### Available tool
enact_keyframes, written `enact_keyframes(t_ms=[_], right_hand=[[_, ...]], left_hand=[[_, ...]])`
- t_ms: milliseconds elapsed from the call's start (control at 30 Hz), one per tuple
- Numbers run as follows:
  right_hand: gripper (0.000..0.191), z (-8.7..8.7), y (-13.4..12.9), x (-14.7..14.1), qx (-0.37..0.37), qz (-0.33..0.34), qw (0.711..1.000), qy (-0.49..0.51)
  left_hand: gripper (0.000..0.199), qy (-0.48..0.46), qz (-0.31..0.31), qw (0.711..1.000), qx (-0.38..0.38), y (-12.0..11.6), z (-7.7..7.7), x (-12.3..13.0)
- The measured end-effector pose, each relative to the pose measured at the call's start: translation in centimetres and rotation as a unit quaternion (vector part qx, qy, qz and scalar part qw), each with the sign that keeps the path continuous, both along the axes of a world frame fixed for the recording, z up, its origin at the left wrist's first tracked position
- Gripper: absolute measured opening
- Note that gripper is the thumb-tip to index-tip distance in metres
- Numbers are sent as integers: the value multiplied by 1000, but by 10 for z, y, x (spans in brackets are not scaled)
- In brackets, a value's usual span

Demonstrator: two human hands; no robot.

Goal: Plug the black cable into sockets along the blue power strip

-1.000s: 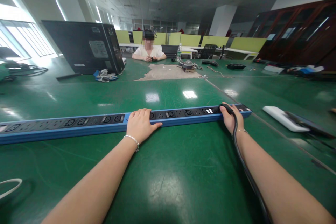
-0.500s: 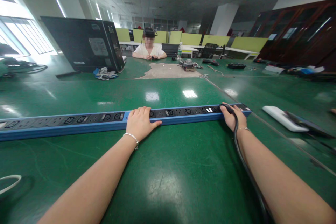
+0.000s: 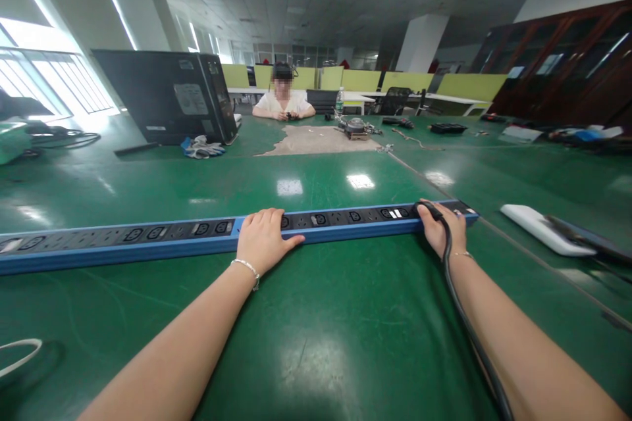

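A long blue power strip (image 3: 162, 252) with black sockets lies across the green table. My left hand (image 3: 261, 239) rests over its middle, fingers on the far side and thumb along the front edge, gripping it. Near the strip's right end, my right hand (image 3: 444, 231) holds the plug end of a black cable (image 3: 459, 306) against the sockets. How far the plug sits in a socket is hidden by my fingers. The cable runs down along my right forearm.
A black computer case (image 3: 162, 95) and gloves (image 3: 202, 147) stand at the back left. A person (image 3: 283, 102) sits across the table (image 3: 316, 289). A white device (image 3: 540, 230) lies at the right, a white loop (image 3: 22, 355) at the lower left.
The whole view has shifted slightly, with the scene sitting a little lower in the frame. Both hands keep their places on the strip and the plug.
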State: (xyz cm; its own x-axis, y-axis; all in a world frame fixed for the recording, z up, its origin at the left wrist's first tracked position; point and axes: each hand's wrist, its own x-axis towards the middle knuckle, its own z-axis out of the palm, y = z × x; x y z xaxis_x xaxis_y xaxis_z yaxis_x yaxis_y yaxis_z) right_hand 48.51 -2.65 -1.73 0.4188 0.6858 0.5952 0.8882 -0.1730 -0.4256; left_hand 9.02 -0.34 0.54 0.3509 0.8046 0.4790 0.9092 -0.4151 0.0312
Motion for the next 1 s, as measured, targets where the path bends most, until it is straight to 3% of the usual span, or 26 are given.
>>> enact_keyframes(t_ms=[233, 367, 433, 733, 1000], right_hand=[[42, 1, 1, -4, 75, 26, 996, 44], [43, 15, 0, 2, 261, -9, 958, 118], [43, 17, -2, 13, 316, -17, 937, 151], [42, -18, 1, 59, 231, -10, 948, 219], [40, -4, 0, 45, 147, 21, 978, 147]], left_hand=[[63, 10, 6, 1000, -4, 1, 2, 1], [64, 12, 8, 1000, -8, 1, 2, 1], [64, 10, 6, 1000, -7, 0, 2, 1], [64, 9, 1, 1000, 0, 0, 1, 1], [65, 7, 1, 1000, -4, 0, 1, 1]])
